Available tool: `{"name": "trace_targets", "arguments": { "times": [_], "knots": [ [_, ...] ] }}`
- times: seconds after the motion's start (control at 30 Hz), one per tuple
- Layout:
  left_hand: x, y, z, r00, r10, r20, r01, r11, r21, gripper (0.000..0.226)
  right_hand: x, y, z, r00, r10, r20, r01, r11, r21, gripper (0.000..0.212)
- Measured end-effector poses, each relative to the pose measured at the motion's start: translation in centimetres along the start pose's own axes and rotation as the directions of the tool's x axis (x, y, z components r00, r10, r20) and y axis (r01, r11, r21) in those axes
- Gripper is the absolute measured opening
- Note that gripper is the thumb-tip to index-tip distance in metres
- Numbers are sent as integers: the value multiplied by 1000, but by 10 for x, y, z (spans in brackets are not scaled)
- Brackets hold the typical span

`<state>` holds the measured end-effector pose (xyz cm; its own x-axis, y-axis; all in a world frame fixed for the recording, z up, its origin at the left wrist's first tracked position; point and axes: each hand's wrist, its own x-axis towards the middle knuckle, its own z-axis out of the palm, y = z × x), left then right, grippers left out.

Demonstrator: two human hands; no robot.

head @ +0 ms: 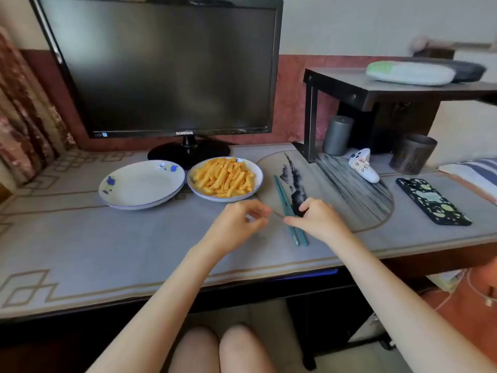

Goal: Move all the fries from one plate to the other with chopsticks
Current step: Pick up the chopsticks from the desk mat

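On the tabletop all fries sit unmoved on their plate; right hand pinches the chopsticks, left hand slack, empty.

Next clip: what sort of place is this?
Probably a home room, perhaps a bedroom, at a computer desk: a Samsung monitor stands on it, a patterned curtain hangs at left, and a phone lies at right.

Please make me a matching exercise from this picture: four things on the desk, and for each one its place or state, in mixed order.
1. left plate
2. right plate
3. chopsticks
4. phone

a. under the right hand
b. full of fries
c. empty
d. farthest to the right

Pairs: 1-c, 2-b, 3-a, 4-d
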<state>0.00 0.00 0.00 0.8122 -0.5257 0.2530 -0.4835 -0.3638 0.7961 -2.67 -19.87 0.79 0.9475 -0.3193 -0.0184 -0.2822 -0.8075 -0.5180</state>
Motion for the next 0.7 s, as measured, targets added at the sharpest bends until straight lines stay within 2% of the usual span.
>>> {"name": "trace_targets", "arguments": {
  "times": [0.07, 0.13, 0.2, 0.3, 0.5, 0.63, 0.7],
  "knots": [
    [0, -1, 1, 1000, -6, -4, 6, 1000, 14, 21, 1, -6, 1, 999, 41, 28, -40, 997, -60, 59],
    [1, -4, 3, 1000, -19, 0, 19, 1000, 13, 24, 5, -8, 0, 995, 77, 68, -72, 995, -72, 42],
    [3, -5, 5, 1000, -22, 4, 22, 1000, 6, 24, 10, -9, -1, 990, 102, 98, -99, 995, -34, 42],
    [7, -5, 8, 1000, -2, 1, 2, 1000, 13, 23, 13, -6, -3, 992, 99, 77, -99, 995, 1, 33],
    [15, -10, 16, 1000, -16, 5, 16, 999, 39, 24, 14, -1, -3, 989, 113, 98, -118, 992, 53, 39],
    [19, -15, 23, 1000, -25, 4, 25, 998, 50, 24, 11, -4, -5, 990, 127, 59, -128, 992, 2, 25],
    [21, -15, 24, 1000, -26, 5, 25, 999, 46, 24, 6, -5, -7, 988, 149, 33, -146, 987, -70, 30]
  ]
}}
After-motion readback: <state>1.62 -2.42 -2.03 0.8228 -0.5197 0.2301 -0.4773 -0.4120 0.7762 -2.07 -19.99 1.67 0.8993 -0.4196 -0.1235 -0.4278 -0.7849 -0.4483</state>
